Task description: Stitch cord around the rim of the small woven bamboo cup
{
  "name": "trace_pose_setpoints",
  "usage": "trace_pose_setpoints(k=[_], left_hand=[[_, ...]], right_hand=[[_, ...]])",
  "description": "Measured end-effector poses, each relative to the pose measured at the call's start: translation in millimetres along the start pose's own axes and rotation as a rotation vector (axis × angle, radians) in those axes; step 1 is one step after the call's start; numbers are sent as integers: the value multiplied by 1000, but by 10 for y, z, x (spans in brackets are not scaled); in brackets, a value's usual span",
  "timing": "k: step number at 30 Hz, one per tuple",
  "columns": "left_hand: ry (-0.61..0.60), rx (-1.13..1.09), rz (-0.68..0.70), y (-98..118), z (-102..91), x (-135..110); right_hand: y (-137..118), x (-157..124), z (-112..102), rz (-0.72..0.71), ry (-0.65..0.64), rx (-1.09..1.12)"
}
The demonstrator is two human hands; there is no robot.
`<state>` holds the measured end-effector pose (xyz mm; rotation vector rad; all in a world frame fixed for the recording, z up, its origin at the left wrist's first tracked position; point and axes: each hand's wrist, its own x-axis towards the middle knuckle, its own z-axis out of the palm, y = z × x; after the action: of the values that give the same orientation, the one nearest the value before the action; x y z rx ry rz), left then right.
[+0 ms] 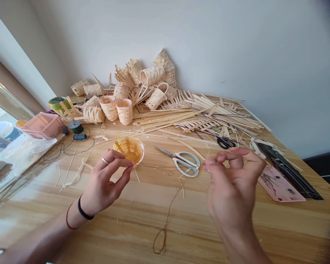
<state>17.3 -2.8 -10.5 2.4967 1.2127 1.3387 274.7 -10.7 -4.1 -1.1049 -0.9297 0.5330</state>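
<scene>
My left hand is closed, thumb and index fingertip pinched in front of the rim of a small yellow woven basket. A thin, pale needle sticks down from that pinch. White wrapping covers part of the basket's rim; I cannot tell if my fingers touch it. To the right, my right hand is raised with its fingertips pinched on a fine brown thread. That thread trails over the table and ends in a loop near the front. Scissors with pale handles lie between my hands.
Unfinished woven baskets are heaped against the wall, beside loose bamboo strips. Thread spools and a pink box stand left. Black-handled scissors, a pink tray and a black cutter-like tool lie right.
</scene>
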Motion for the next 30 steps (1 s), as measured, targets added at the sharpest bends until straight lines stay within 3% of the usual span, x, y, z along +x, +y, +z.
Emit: trace_pose_setpoints(k=[5,12,16,23,28,30], left_hand=[[-1,5,-18,2,-3,7],[-7,-5,-15,7,1,6],[-6,-6,-12,-1,4,-2],[-14,-9,-9,-1,10,-8],[-14,-16,45,21,12,0],[-21,-16,64,32,22,-4]], right_hand=[[29,251,-168,198,171,213],[2,383,-297,219,363,202],[-21,439,-330,88,412,189],[-8,147,-167,-111,-13,-95],[48,-277,26,-231,-615,-256],[81,-418,99,-317,-760,-267]])
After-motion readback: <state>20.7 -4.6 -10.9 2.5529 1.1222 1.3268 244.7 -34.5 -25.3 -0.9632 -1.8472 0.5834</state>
